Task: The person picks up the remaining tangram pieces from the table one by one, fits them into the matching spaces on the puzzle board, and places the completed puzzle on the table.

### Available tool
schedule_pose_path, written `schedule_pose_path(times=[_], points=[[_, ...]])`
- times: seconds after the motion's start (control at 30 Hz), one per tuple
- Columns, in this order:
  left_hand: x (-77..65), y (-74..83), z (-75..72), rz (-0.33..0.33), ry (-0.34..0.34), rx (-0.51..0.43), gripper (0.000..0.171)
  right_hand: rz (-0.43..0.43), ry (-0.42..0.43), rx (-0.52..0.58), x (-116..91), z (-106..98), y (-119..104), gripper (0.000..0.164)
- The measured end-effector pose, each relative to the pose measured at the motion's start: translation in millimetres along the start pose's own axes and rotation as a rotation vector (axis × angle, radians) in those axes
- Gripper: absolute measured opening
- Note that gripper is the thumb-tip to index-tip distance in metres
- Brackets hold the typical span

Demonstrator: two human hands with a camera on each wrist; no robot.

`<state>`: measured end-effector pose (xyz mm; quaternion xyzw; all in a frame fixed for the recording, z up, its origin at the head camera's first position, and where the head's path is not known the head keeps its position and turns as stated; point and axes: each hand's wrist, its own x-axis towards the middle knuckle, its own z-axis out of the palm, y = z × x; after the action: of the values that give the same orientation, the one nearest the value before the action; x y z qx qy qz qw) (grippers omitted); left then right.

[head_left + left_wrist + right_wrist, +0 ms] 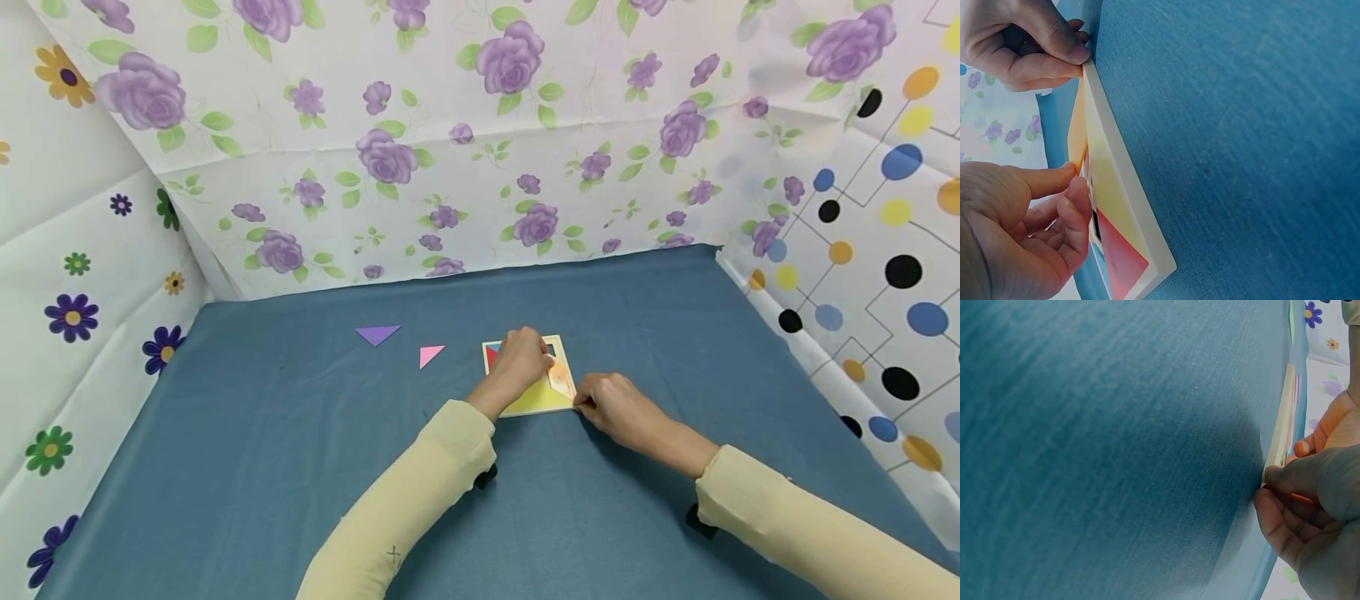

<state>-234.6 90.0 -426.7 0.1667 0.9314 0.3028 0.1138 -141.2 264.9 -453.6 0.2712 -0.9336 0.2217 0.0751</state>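
Observation:
A pale wooden puzzle tray [536, 412] lies flat on the cloth with coloured tangram pieces in it. A yellow triangle [534, 397] fills its near side, and a red piece [1121, 259] sits beside that. Over the tray, my left hand [517, 364] pinches the edge of an orange tangram piece [1077, 128], which stands tilted up from the tray in the left wrist view. My right hand [618, 410] grips the tray's near right corner between thumb and fingers. Part of the tray's far side is hidden behind my left hand.
To the left of the tray lie a pink triangle [431, 356] and, farther off, a purple triangle [378, 335]. A blue cloth [262, 450] covers the table. Flower-patterned sheeting [450, 167] hangs behind it, and dotted sheeting [900, 333] borders the right side.

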Motion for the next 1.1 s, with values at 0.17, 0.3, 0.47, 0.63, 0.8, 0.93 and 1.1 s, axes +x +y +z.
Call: schedule_pose_path(times=[0.17, 0.3, 0.47, 0.63, 0.8, 0.93, 1.1], points=[[-0.4, 1.6, -0.6, -0.013, 0.006, 0.008, 0.01, -0.007, 0.006, -0.008, 1.1, -0.1, 0.0, 0.017], [0.6, 2.2, -0.8, -0.028, -0.011, 0.013, 0.016, -0.015, 0.013, -0.021, 1.5, -0.4, 0.1, 0.017], [0.6, 2.2, 0.6, -0.029, -0.002, 0.033, 0.014, -0.015, 0.013, -0.017, 0.8, -0.3, 0.7, 0.018], [-0.9, 2.2, 2.6, -0.019, 0.011, 0.055, 0.022, -0.019, 0.007, -0.001, 0.0, 0.4, 1.9, 0.019], [-2.0, 3.5, 4.0, -0.02, 0.009, 0.061, 0.054, -0.021, 0.003, 0.008, -0.2, 0.5, 2.6, 0.02], [-4.0, 4.4, 4.7, -0.012, 0.038, 0.084, 0.06, -0.018, 0.005, 0.016, -0.5, 0.6, 2.7, 0.02], [-5.4, 5.1, 5.0, 0.002, 0.068, 0.111, 0.058, -0.023, 0.014, 0.019, -0.9, 1.0, 3.0, 0.019]])
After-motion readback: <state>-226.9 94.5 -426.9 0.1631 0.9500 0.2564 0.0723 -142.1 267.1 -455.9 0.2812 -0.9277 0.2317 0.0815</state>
